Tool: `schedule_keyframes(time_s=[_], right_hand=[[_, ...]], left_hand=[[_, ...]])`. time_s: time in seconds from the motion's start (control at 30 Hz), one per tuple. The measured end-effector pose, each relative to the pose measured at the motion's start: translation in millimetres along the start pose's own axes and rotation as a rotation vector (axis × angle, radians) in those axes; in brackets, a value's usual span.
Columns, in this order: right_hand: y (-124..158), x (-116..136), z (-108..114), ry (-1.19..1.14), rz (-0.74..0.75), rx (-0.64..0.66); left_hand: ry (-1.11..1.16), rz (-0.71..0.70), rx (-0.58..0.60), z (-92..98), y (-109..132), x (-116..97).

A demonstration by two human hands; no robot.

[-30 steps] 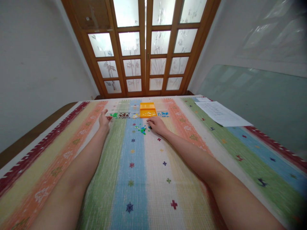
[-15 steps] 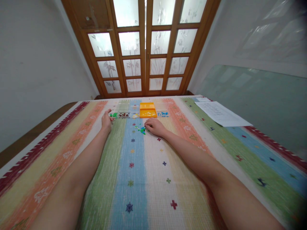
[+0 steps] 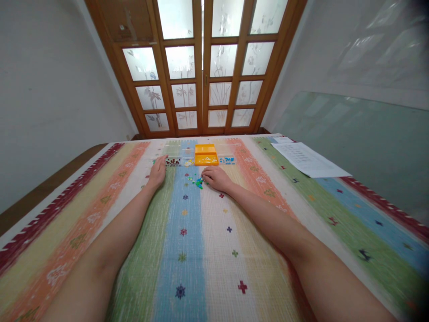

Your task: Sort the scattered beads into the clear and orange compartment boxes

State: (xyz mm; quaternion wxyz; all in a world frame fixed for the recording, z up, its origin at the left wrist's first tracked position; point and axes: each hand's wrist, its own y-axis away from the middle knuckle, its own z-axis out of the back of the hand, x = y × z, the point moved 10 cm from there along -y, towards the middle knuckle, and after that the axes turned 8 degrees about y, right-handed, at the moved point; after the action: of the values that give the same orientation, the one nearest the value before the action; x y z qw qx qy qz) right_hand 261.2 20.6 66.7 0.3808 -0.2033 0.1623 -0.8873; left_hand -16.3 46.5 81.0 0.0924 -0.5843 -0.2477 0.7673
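Both my arms stretch far forward over a striped cloth (image 3: 187,250). My left hand (image 3: 158,173) lies palm down with fingers together, its tips at the left end of a clear compartment tray (image 3: 177,161) holding small coloured pieces. My right hand (image 3: 214,175) rests curled beside a small heap of green and blue pieces (image 3: 199,181) on the blue stripe, fingertips touching the heap; what they pinch, if anything, is too small to see. An orange box (image 3: 206,154) with yellow pieces sits in the middle of the tray row.
A white printed sheet (image 3: 306,158) lies at the far right of the cloth. Wooden glazed doors (image 3: 201,67) stand behind the table's far edge. A glass panel (image 3: 362,138) leans against the right wall. The table's left edge shows bare wood.
My left hand has slid right, from the orange stripe to the tray's left end, covering the green pieces there. My right hand has drawn slightly closer to the loose heap.
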Motion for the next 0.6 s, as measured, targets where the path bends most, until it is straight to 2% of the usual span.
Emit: schedule_keyframes(time_s=[0.17, 0.27, 0.43, 0.6], right_hand=[[-0.5, -4.0, 5.9, 0.007, -0.028, -0.049], [0.1, -15.6, 23.4, 0.038, -0.112, -0.165], [12.8, -57.2, 61.9, 0.074, -0.332, -0.412], [27.9, -100.7, 70.9, 0.062, -0.506, -0.49]], left_hand=[[-0.217, -0.179, 0.196, -24.5, 4.7, -7.7], [-0.266, -0.209, 0.28, -35.3, 9.6, -8.9], [-0.312, -0.229, 0.389, -48.7, 17.6, -13.2], [-0.362, -0.26, 0.476, -63.2, 25.2, -17.2]])
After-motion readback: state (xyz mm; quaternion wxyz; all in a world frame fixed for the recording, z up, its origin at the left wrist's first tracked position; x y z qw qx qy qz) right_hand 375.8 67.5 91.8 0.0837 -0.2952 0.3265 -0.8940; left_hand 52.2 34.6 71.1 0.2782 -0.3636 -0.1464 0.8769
